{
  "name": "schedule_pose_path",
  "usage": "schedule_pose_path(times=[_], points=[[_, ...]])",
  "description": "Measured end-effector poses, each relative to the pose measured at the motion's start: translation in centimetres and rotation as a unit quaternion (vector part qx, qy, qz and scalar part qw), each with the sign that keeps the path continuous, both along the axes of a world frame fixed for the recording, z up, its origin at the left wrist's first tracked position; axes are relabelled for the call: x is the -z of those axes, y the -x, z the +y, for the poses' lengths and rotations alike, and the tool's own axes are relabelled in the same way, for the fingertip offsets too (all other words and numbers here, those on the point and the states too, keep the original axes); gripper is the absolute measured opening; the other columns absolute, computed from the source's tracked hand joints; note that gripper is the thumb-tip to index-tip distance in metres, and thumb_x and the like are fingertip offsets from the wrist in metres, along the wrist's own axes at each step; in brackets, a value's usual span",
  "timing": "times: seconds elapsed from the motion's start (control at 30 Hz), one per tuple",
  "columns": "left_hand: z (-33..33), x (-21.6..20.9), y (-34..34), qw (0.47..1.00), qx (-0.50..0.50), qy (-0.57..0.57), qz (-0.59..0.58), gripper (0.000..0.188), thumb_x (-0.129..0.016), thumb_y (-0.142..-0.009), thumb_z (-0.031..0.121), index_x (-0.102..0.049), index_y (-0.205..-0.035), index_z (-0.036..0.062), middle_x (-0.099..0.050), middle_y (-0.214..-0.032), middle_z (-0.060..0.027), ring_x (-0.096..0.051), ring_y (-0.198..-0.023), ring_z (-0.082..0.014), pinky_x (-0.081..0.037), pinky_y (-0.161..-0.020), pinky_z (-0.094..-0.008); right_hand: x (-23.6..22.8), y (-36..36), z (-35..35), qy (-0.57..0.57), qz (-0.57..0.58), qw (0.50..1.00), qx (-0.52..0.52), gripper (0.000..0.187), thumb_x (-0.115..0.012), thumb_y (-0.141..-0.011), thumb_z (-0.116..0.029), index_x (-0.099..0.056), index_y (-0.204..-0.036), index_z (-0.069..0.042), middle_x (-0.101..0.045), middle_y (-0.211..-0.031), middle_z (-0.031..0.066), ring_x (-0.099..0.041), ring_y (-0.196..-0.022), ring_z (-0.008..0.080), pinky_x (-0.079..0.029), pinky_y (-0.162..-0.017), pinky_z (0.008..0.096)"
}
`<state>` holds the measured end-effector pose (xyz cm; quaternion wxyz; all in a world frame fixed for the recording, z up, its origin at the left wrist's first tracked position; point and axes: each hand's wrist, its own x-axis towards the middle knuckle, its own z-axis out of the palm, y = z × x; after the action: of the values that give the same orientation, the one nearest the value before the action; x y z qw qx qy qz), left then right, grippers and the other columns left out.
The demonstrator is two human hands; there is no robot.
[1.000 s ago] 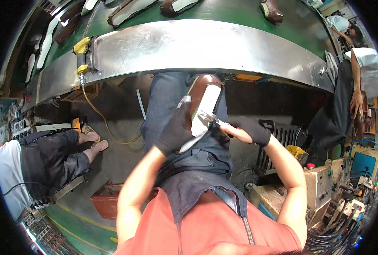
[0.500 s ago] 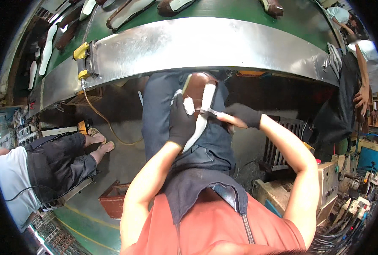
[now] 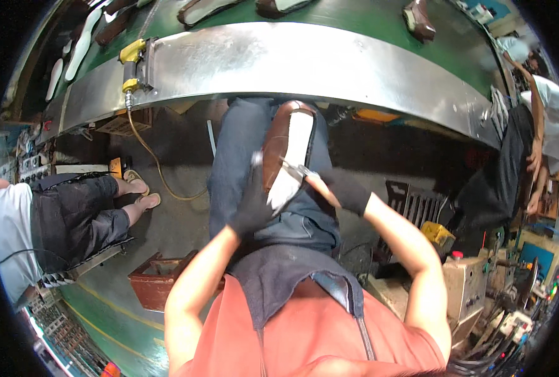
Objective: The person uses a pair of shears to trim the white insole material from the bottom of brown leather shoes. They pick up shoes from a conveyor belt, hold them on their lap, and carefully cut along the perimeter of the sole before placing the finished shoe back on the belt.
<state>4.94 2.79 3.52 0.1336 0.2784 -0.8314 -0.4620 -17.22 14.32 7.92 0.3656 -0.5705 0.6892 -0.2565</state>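
Across my thighs lies a brown leather shoe upper (image 3: 274,144), sole side up, with a white insole (image 3: 301,135) along its bottom. My left hand (image 3: 254,200), in a black glove with bare fingertips, is closed around the shoe's near left side. My right hand (image 3: 345,190), gloved the same way, grips a small metal hand tool (image 3: 298,167). The tool's tip meets the insole near its middle. Motion blur and the fingers hide the tool's exact kind.
Beyond my knees runs a shiny metal bench edge (image 3: 279,60) beside a green belt (image 3: 348,22) bearing several shoes. A yellow air-powered gun (image 3: 130,63) with a hose hangs there. One person (image 3: 78,229) sits left, another (image 3: 537,132) stands right. A reddish wooden box (image 3: 157,286) and machinery (image 3: 468,283) flank me.
The shoe has turned slightly and lies more upright in view, showing more of its insole. My left hand has slid down and left. The right hand with its tool has shifted slightly left.
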Motion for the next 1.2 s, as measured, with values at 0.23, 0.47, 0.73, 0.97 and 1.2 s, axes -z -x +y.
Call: schedule_pose_path(times=[0.23, 0.47, 0.73, 0.97, 1.2], points=[[0.7, -0.1, -1.1, 0.935, 0.011, -0.35, 0.045, 0.046, -0.048, -0.098, 0.027, -0.037, -0.131, -0.0038, -0.055, -0.124, -0.0241, -0.057, -0.111, -0.031, -0.044, -0.096, -0.0388, 0.0, -0.8, 3.8, -0.218, -0.177, 0.945, 0.167, 0.051, -0.042, -0.1, -0.046, -0.063, -0.094, 0.001, -0.063, -0.072, 0.0136, -0.061, -0.059, 0.0182, -0.047, -0.059, 0.0331], [0.9, 0.6, 2.0, 0.976, -0.1, -0.18, -0.07, 0.06, -0.06, -0.091, 0.04, -0.039, -0.127, -0.0033, -0.057, -0.116, -0.022, -0.058, -0.108, -0.0313, -0.045, -0.093, -0.0378, -7.0, 0.1, 0.8, -0.091, -0.044, 0.991, 0.087, 0.048, -0.043, -0.1, -0.043, -0.064, -0.095, -0.001, -0.063, -0.073, 0.0168, -0.06, -0.059, 0.0253, -0.047, -0.059, 0.0345], [0.7, 3.4, -0.3, 0.987, -0.053, -0.146, -0.035, 0.096, -0.082, -0.07, 0.036, -0.026, -0.139, -0.0001, -0.051, -0.124, -0.0287, -0.054, -0.116, -0.0413, -0.045, -0.094, -0.0404, -4.3, -1.6, -0.5, 0.021, 0.046, 0.995, 0.081, 0.047, -0.045, -0.098, -0.039, -0.063, -0.084, 0.003, -0.061, -0.075, 0.0255, -0.06, -0.067, 0.0403, -0.046, -0.061, 0.0439], [-3.2, -5.8, -3.2, 0.999, 0.0, -0.049, -0.005, 0.082, -0.084, -0.069, 0.035, -0.043, -0.131, -0.0005, -0.055, -0.124, -0.0207, -0.055, -0.114, -0.0285, -0.045, -0.096, -0.0371, 0.3, 0.1, 5.5, -0.193, -0.18, 0.935, 0.235, 0.046, -0.042, -0.101, -0.043, -0.062, -0.094, -0.002, -0.062, -0.076, 0.0066, -0.058, -0.061, 0.0151, -0.047, -0.058, 0.0292], [-8.7, -13.5, 2.3, 0.971, -0.143, -0.027, 0.189, 0.066, -0.086, -0.065, 0.02, -0.054, -0.121, 0.0038, -0.06, -0.118, -0.0106, -0.058, -0.108, -0.0229, -0.046, -0.095, -0.0345, -6.0, -0.6, 8.3, -0.238, -0.325, 0.894, 0.197, 0.043, -0.038, -0.104, -0.037, -0.063, -0.101, -0.002, -0.064, -0.084, 0.0028, -0.058, -0.072, 0.0099, -0.048, -0.069, 0.0253]])
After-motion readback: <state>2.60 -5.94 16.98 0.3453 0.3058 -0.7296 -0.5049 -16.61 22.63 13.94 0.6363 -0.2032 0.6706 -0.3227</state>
